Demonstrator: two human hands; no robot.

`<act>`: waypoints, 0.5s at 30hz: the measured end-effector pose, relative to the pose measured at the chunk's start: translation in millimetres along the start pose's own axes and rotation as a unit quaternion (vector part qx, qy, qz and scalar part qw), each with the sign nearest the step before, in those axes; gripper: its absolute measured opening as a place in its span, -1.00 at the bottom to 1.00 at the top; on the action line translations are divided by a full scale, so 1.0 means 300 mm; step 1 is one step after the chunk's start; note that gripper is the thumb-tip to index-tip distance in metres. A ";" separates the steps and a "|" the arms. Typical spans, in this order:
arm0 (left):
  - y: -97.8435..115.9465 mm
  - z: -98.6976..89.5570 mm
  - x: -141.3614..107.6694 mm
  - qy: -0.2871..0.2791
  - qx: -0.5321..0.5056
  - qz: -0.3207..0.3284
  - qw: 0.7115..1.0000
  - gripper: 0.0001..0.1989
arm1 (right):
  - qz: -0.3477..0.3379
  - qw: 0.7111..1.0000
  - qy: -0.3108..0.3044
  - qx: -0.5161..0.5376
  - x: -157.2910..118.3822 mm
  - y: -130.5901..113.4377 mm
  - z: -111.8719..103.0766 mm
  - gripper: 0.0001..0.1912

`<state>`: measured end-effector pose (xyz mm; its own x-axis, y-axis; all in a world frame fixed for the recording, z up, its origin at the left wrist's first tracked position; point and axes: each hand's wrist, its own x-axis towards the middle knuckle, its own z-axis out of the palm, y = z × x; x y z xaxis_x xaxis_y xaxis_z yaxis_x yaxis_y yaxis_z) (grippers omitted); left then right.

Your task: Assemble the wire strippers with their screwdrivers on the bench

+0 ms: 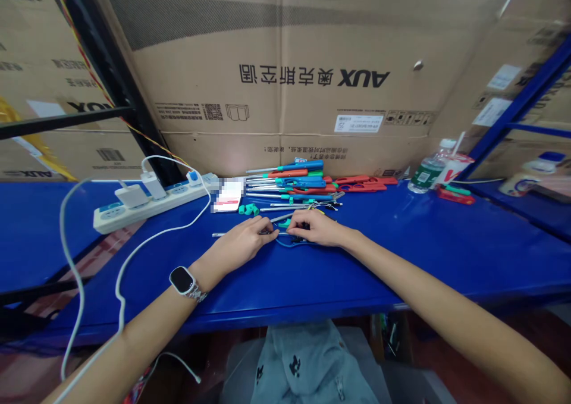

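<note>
My left hand [247, 236] is closed over a thin metal tube [217, 235], whose end sticks out to the left of it. Close by on the right, my right hand [317, 226] is closed in a pinch at the tube's other end, among a small green part [284, 223] and a blue wire [289, 245]; exactly what its fingers grip is hidden. Just beyond the hands lie several long-nosed lighters [307, 181] with metal tubes and blue, green and red handles. Small green caps [248, 209] and another metal tube with wires [285, 206] rest nearer to me.
On the left a white power strip [156, 202] with chargers stands on the blue table [357, 279], its white cable running over my left forearm. Red handle pieces [366, 184], a water bottle [426, 175] and a cup [457, 167] are at the right. Cardboard [285, 94] walls the back.
</note>
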<state>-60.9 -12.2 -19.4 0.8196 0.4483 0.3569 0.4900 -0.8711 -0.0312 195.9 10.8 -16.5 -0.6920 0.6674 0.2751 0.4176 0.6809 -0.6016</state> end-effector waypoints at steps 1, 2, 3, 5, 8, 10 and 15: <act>0.001 -0.001 0.000 -0.003 0.000 -0.002 1.000 -0.54 | 0.000 1.000 -0.001 -0.002 -0.001 -0.001 -0.001 -0.85; 0.001 -0.003 0.000 -0.004 0.000 -0.002 1.000 -0.55 | -0.001 1.000 -0.002 -0.006 -0.001 -0.003 -0.001 -0.85; 0.003 -0.004 0.000 -0.004 0.001 -0.001 1.000 -0.57 | -0.002 1.000 -0.001 -0.010 -0.002 -0.004 -0.001 -0.85; 0.006 -0.009 0.004 -0.001 0.007 0.000 1.000 -0.62 | -0.008 1.000 0.001 -0.019 -0.002 -0.006 0.001 -0.86; 0.013 -0.017 0.016 0.002 0.022 0.002 1.000 -0.68 | -0.015 1.000 0.003 -0.024 -0.001 -0.002 0.007 -0.86; 0.017 -0.020 0.025 -0.008 0.026 0.012 1.000 -0.67 | -0.018 1.000 0.005 -0.021 0.001 0.003 0.010 -0.86; 0.019 -0.015 0.030 -0.028 0.029 0.023 0.999 -0.65 | -0.028 0.999 0.015 -0.031 -0.002 0.005 0.014 -0.85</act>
<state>-52.1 -14.0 -12.0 0.8560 0.4205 0.3008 0.4669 -0.8786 -0.1004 194.6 10.1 -20.6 -0.6978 0.6358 0.3299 0.4153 0.7344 -0.5368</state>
